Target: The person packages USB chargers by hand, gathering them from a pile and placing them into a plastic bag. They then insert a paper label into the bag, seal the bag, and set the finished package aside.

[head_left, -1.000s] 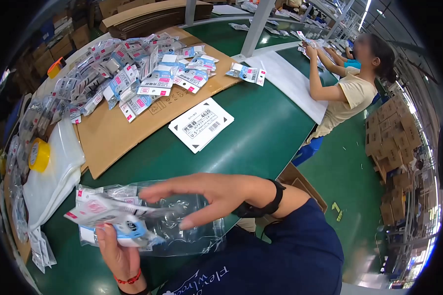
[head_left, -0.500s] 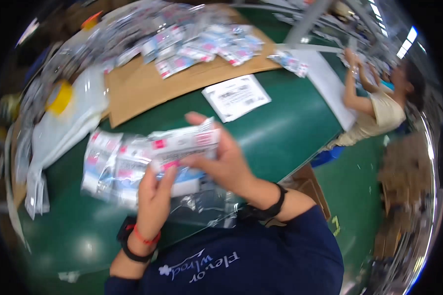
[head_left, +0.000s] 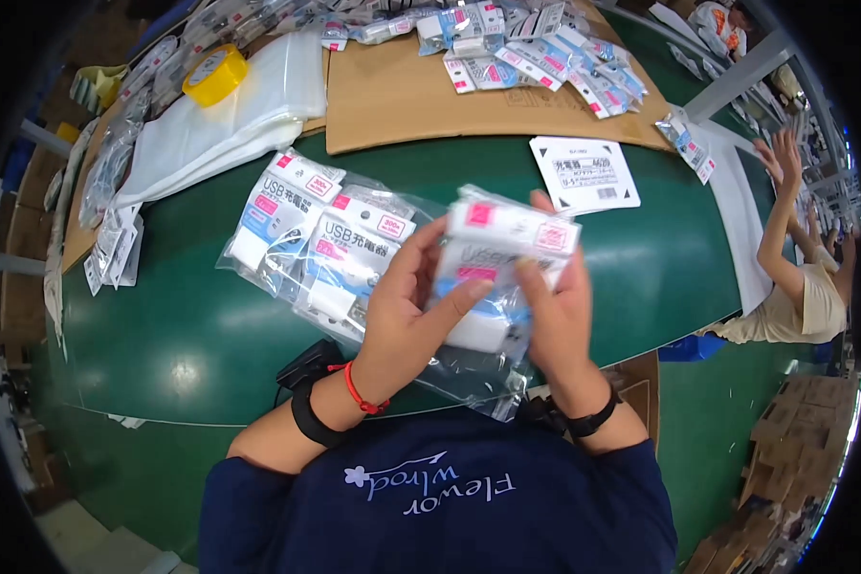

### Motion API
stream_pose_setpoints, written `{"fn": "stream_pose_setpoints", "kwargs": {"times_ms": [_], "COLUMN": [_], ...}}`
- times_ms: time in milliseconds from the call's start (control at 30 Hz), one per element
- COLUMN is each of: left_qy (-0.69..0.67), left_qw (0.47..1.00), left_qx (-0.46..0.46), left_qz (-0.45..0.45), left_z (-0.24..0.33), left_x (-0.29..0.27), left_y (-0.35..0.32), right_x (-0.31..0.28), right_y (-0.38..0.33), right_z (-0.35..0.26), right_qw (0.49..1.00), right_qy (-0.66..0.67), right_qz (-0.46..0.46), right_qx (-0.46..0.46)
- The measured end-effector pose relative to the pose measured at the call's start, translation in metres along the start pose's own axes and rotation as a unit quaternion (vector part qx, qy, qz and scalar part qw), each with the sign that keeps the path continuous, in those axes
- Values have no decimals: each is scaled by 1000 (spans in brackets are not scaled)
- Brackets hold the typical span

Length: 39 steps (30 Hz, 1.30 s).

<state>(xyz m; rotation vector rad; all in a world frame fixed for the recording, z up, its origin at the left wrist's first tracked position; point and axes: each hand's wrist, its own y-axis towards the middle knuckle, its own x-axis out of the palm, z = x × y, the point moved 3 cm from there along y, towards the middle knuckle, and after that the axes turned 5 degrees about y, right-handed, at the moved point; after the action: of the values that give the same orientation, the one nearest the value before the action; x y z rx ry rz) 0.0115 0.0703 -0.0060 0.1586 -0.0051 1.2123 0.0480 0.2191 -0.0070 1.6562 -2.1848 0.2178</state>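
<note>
My left hand (head_left: 402, 311) and my right hand (head_left: 560, 325) hold a packaged charger (head_left: 512, 225) between them, thumbs on its front and fingers behind. It has a white header with pink patches and a blue-and-white lower part; whether several packs are stacked there I cannot tell. Left of my left hand, two similar packs lie side by side on the green table, the outer pack (head_left: 282, 206) and the inner pack (head_left: 359, 244). A clear plastic bag (head_left: 474, 383) spreads beneath my hands; whether the two packs are inside it I cannot tell.
A stack of printed white cards (head_left: 593, 196) lies beyond my right hand. Further back, a cardboard sheet (head_left: 392, 115) carries heaped packs (head_left: 536, 62). Yellow tape (head_left: 214, 77) rests on clear bags (head_left: 258, 110) at the left. A co-worker (head_left: 804, 297) stands at the right.
The view has shifted, so the table's things appear farther right and higher. Both my hands still hold the packaged charger; it now sits apart from the two packs on the left.
</note>
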Motion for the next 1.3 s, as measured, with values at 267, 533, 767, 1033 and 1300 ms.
{"fn": "stream_pose_setpoints", "kwargs": {"times_ms": [267,533,767,1033,1300], "left_qy": [423,403,440,438,388], "left_qw": [875,886,835,827,827], "left_qx": [172,193,310,309,369], "left_qz": [-160,-120,-110,-168,-174], "left_z": [-7,-4,22,25,19], "left_x": [13,14,24,22,29], "left_y": [-23,-22,-28,-43,-49], "right_x": [-92,-79,-42,11,39], "right_y": [8,-6,15,19,0], "right_z": [-37,-29,17,38,52], "right_qw": [986,884,901,920,976], "right_qy": [112,-191,-195,-100,-186], "right_qz": [103,-301,-296,-291,-105], "right_qx": [68,302,252,245,46]}}
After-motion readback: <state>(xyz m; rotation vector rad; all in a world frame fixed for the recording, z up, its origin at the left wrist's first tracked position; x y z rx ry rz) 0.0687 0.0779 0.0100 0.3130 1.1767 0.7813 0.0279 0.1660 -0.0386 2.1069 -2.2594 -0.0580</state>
